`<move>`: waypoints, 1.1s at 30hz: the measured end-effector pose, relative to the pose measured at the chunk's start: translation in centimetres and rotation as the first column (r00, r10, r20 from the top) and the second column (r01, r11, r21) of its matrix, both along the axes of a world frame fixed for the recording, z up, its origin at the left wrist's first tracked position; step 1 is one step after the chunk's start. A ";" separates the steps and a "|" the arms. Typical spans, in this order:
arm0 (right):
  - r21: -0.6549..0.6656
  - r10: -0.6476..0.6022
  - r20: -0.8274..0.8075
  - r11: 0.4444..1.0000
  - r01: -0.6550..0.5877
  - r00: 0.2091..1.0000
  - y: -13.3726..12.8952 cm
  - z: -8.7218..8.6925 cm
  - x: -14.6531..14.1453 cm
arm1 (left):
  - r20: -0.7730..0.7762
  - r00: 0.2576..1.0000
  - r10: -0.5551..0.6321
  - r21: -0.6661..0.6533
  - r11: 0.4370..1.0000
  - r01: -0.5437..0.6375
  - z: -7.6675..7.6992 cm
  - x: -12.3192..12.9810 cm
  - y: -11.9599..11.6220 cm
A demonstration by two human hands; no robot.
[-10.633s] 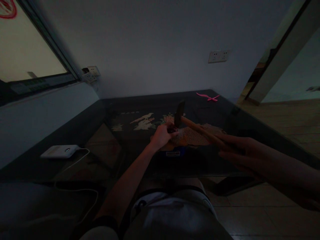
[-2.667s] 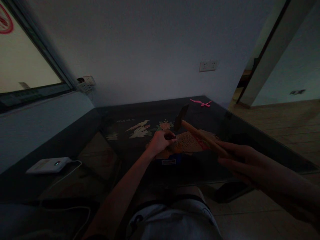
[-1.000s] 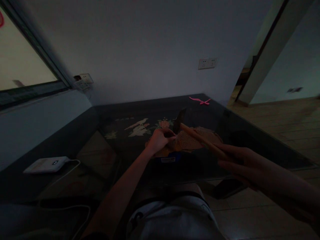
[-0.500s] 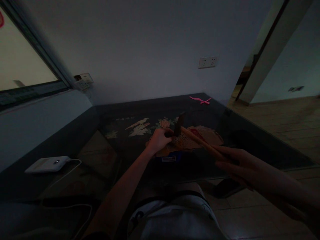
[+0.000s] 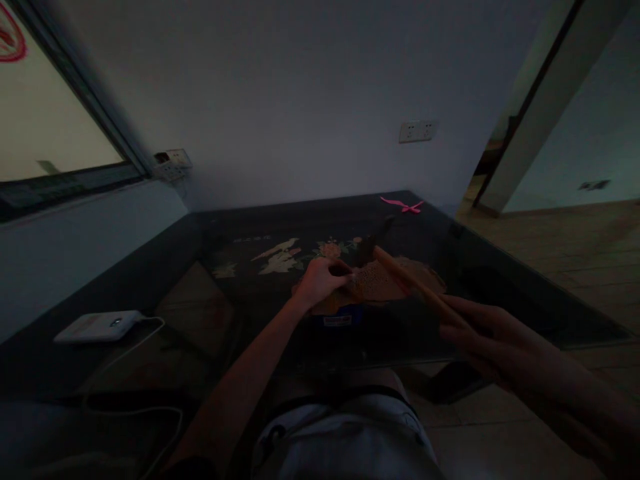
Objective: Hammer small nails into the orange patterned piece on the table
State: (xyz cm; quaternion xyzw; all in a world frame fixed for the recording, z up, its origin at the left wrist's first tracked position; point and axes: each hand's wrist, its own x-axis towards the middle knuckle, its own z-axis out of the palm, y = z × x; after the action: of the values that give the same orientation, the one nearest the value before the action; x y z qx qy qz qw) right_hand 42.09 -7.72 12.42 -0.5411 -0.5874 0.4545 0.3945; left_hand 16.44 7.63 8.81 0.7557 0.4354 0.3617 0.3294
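Note:
In my right hand [image 5: 480, 323] is a hammer, its light wooden handle [image 5: 410, 279] slanting up and left to a dark head [image 5: 369, 251] blurred by motion. The head hangs just beyond the fingertips of my left hand [image 5: 323, 280]. Those fingers are closed in a pinch over a brown, speckled flat piece [image 5: 377, 280] with a ragged edge; what is between them is too small and dim to name. Beneath that piece shows a blue object [image 5: 350, 315] with a white label.
The dark glossy table [image 5: 280, 213] carries a flower and bird picture. A pink ribbon-like strip [image 5: 407, 207] lies at its far right corner. To the left lies a white power bank-like device [image 5: 100, 327] with a white cable [image 5: 127, 350]. A wall [image 5: 300, 120] with sockets stands behind.
The hammer has swung slightly right and away from my left fingers, its head now blurred. My right hand has moved a little right; my left hand keeps its place.

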 end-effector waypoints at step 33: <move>0.322 -0.100 0.297 0.947 -0.001 0.950 2.0 1.1 -1.1 | -0.099 0.976 0.192 0.149 0.973 -0.176 -0.2 -4.0 -2.0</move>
State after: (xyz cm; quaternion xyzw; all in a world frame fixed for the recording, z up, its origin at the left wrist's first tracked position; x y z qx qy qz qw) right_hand 41.03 -5.74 13.52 -0.5495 -0.6935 0.2530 0.3912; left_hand 12.48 5.59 8.64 0.7523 0.4952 0.3771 0.2160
